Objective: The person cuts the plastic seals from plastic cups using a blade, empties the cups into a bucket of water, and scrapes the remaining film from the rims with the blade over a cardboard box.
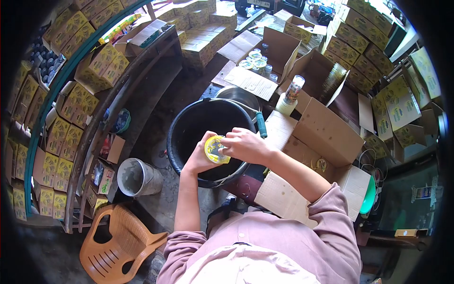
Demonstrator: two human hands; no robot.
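Observation:
A plastic cup with a yellow printed lid [216, 149] is held over the wide black bucket [189, 120]. My left hand [198, 155] is closed around the cup from the left, with its lid facing up. The bent fingers of my right hand [245, 145] are pressed together at the lid's right edge. They hide part of the lid, so I cannot see exactly what they pinch. The bucket's handle has a green grip [261, 124], which hangs over the right side of the rim.
An open cardboard box [326, 128] stands to the right. Behind the bucket, another box holds several lidded cups [255, 59]. A stack of cups [289, 97] stands nearby. At left are a grey bucket [137, 177], an orange plastic chair [120, 241] and shelves of yellow cartons [61, 132].

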